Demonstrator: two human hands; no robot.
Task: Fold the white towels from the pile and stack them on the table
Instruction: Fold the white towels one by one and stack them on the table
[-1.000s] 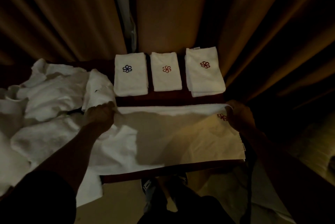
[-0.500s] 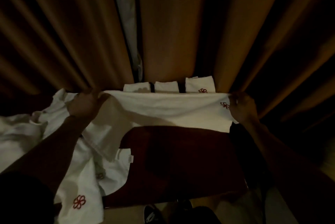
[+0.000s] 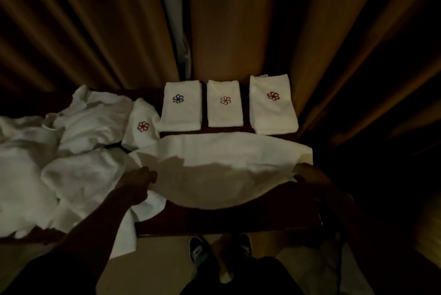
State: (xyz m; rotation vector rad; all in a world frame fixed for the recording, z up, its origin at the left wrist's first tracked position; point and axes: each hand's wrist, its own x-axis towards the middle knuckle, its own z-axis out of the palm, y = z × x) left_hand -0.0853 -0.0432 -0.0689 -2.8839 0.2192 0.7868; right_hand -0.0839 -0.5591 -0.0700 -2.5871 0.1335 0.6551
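One towel [image 3: 226,151] stretched across the desk [image 3: 226,220]. The left hand [image 3: 137,181] grips its left end, the right hand [image 3: 307,172] its right end. Three folded towels [image 3: 224,106] lie behind, pile [image 3: 78,132] at left.

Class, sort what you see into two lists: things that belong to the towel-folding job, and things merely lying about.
Belongs to the job:
spread towel, gripped by left hand and right hand; towel pile; folded towels; table.

Just there:
curtains; shoes.
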